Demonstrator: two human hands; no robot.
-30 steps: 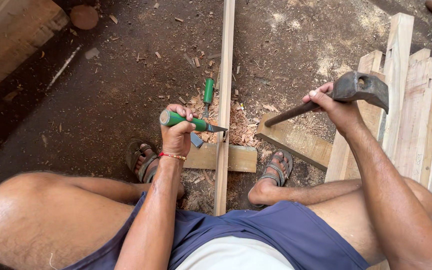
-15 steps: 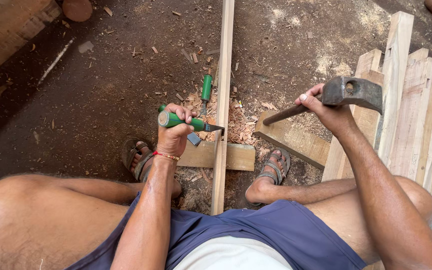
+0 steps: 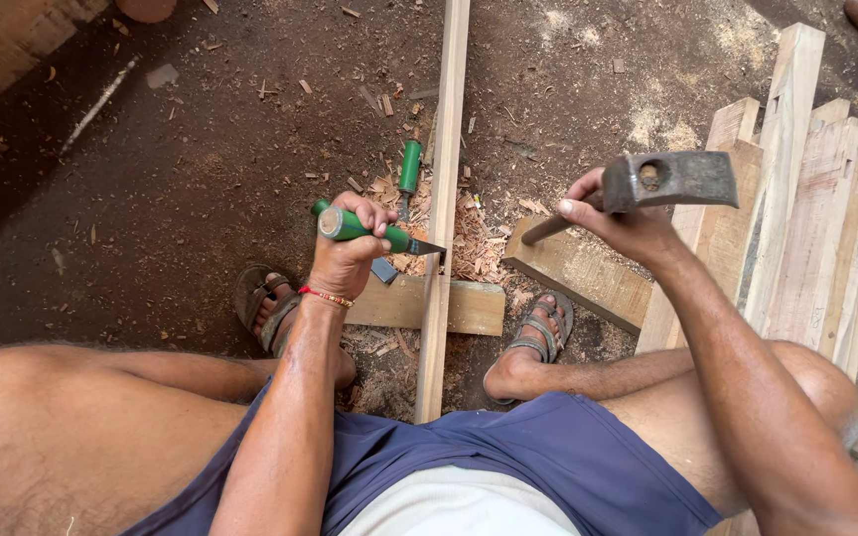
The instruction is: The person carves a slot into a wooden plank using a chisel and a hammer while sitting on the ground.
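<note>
Left hand (image 3: 350, 248) gripped the green chisel (image 3: 374, 231), tip on the slat's (image 3: 441, 228) left edge; right hand (image 3: 620, 223) clenched the hammer (image 3: 662, 181), raised & well apart. Best, imo: chisel steady, blow square on the butt, fingers clear. 2nd chisel (image 3: 408, 169) lay nearby.

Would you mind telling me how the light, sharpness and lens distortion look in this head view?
Head view: soft, even daylight, brightest on the stacked planks at right, dimmer toward the upper left; no hard glare. The left hand with the green-handled chisel is sharp, the raised hammer nearly so. The wide lens swells the thighs along the bottom edge.
</note>
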